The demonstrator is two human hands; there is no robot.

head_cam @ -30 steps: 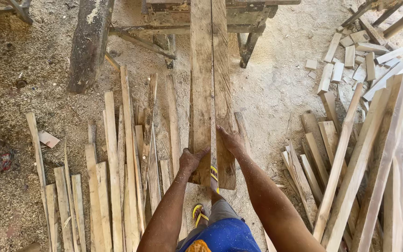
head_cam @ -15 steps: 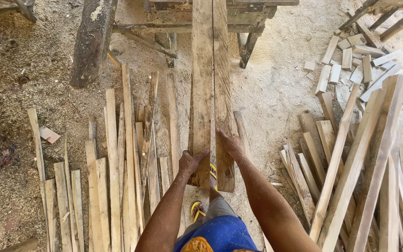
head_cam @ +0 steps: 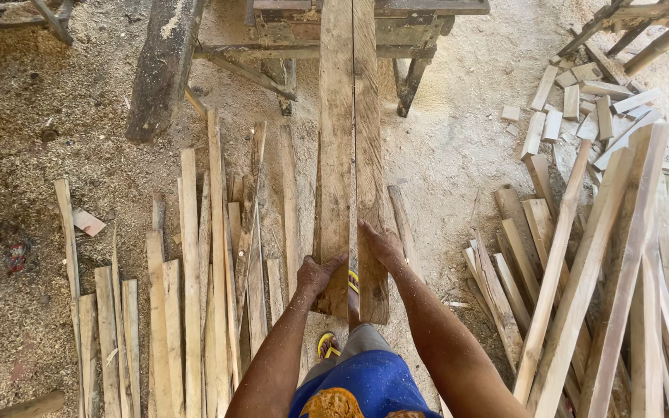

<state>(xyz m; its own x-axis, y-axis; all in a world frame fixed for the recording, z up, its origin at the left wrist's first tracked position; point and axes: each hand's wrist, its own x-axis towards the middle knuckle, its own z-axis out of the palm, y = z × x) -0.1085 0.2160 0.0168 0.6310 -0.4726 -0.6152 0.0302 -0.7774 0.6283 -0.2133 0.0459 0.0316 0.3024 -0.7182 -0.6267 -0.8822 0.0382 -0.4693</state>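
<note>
A long wooden plank (head_cam: 350, 139) runs away from me onto a saw table (head_cam: 396, 15) at the top of the view. A cut splits it lengthwise into a left strip and a right strip. My left hand (head_cam: 317, 272) grips the near end of the left strip. On top of the right strip, close to the cut, my right hand (head_cam: 383, 244) presses flat. My blue shorts and a yellow sandal (head_cam: 327, 344) show below the plank's end.
Several cut wooden strips (head_cam: 195, 294) lie on the sawdust-covered floor to my left. Longer planks and offcuts (head_cam: 598, 255) are piled on the right. A dark heavy beam (head_cam: 160, 70) leans near the saw table at upper left.
The plank has slid forward toward the saw table, and both hands have moved forward with it. The cut now reaches nearer to my hands.
</note>
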